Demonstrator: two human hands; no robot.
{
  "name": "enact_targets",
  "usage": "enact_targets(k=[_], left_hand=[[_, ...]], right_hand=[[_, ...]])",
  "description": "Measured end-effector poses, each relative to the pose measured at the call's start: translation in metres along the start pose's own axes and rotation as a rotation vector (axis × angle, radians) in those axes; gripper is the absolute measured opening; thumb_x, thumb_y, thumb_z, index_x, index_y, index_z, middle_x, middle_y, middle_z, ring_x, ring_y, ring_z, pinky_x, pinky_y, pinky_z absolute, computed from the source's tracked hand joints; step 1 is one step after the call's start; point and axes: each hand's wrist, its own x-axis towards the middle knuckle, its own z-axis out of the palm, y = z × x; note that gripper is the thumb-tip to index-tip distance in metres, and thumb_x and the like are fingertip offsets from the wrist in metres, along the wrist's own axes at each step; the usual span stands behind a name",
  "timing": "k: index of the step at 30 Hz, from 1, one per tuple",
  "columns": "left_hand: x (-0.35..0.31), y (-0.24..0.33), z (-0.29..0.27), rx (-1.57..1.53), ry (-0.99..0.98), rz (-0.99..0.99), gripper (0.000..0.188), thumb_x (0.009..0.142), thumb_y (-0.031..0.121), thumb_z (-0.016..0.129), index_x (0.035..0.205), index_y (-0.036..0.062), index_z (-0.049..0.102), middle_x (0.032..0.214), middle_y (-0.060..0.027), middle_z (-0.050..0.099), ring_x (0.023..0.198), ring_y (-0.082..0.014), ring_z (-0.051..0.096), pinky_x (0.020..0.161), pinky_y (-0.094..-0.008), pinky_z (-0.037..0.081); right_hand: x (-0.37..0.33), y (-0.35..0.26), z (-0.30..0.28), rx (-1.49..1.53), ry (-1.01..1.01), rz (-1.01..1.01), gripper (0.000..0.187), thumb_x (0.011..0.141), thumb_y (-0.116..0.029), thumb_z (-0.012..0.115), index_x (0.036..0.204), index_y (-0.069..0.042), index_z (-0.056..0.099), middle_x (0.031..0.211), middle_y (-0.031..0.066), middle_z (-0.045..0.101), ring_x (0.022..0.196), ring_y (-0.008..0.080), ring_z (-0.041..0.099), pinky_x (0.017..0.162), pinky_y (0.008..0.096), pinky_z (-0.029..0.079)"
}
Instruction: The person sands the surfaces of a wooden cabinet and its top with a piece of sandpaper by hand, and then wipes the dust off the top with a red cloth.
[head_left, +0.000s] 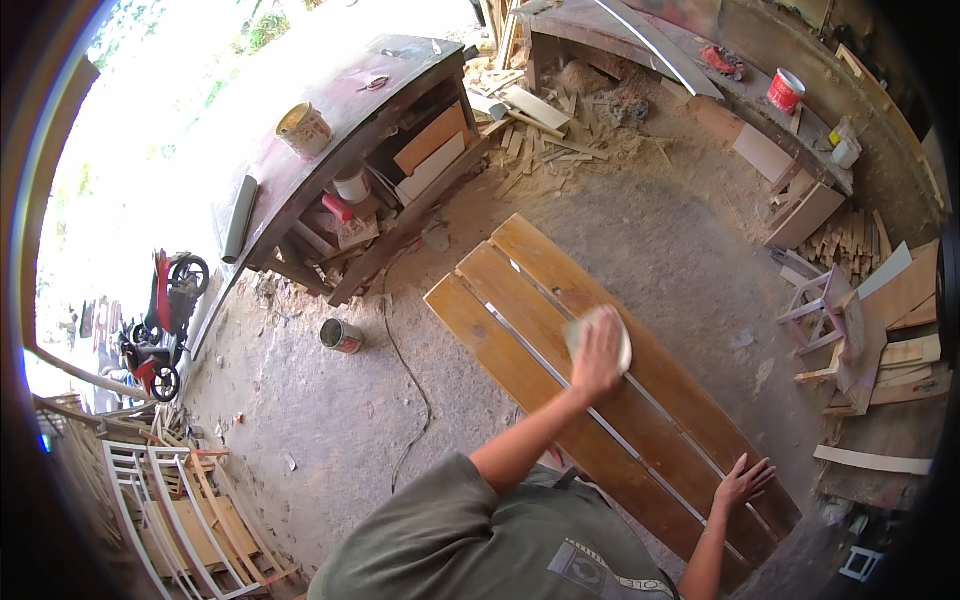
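Observation:
A slatted tabletop [680, 400] of long brown boards with narrow gaps lies slantwise before me; what holds it up is hidden. On its middle stretch, my left hand [597, 358] presses a pale, rounded pad [626, 350] flat against the boards. The fingers cover most of the pad, so whether it is cloth or a sanding sheet does not show. My right hand [742, 485] rests near the tabletop's close right end. Its fingers are stretched out and hold nothing.
A workbench [350, 85] bearing a bucket [303, 131] stands far left. Nearer are an open can [341, 337] and a cable [408, 370] on the floor. Wood scraps [540, 110] lie at the back. A small stool frame [815, 310] stands right, white frames [165, 500] lower left.

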Motion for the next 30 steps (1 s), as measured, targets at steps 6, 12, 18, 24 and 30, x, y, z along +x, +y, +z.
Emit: enact_targets(k=[6,12,18,24,30], left_hand=[[0.079,-0.208,-0.025,-0.157,0.155,-0.232,0.078,0.097,0.033,0.043,0.161,-0.0082,0.025,0.172,-0.0232,0.020,0.161,-0.0365,0.014,0.130,-0.0515,0.011],[0.063,-0.087,-0.003,0.170,-0.036,-0.208,0.080,0.093,0.028,0.043,0.160,-0.0118,0.026,0.170,-0.0265,0.021,0.160,-0.0389,0.016,0.129,-0.0564,0.008],[0.089,-0.168,-0.025,0.154,-0.059,-0.119,0.081,0.091,0.028,0.049,0.161,-0.0065,0.028,0.171,-0.0232,0.022,0.161,-0.0354,0.017,0.129,-0.0528,0.011],[0.114,-0.169,-0.006,0.304,0.095,-0.272,0.073,0.096,0.025,0.042,0.158,-0.0107,0.029,0.170,-0.0236,0.027,0.160,-0.0353,0.020,0.128,-0.0525,0.015],[0.103,-0.197,-0.006,0.355,0.049,-0.122,0.080,0.091,0.028,0.045,0.162,-0.0023,0.028,0.172,-0.0180,0.024,0.162,-0.0291,0.015,0.129,-0.0523,0.009]], right_hand=[[0.005,0.002,0.015,0.093,0.034,-0.014,0.076,0.107,-0.059,0.042,0.164,-0.009,0.032,0.171,0.0219,0.022,0.158,0.0396,0.023,0.122,0.0624,0.025],[0.010,0.017,0.033,0.089,0.089,-0.013,0.075,0.107,-0.059,0.043,0.164,-0.011,0.032,0.171,0.0215,0.022,0.158,0.0389,0.023,0.122,0.0621,0.026],[0.005,0.024,0.036,0.101,0.074,-0.018,0.073,0.108,-0.056,0.044,0.164,-0.010,0.033,0.170,0.0228,0.023,0.157,0.0410,0.024,0.121,0.0618,0.027],[0.010,0.014,0.023,0.110,0.057,-0.010,0.075,0.107,-0.059,0.041,0.164,-0.012,0.031,0.171,0.0210,0.022,0.157,0.0400,0.023,0.123,0.0608,0.023],[0.005,0.017,0.019,0.096,-0.003,0.008,0.075,0.108,-0.058,0.042,0.164,-0.010,0.031,0.170,0.0238,0.023,0.157,0.0413,0.024,0.124,0.0590,0.022]])
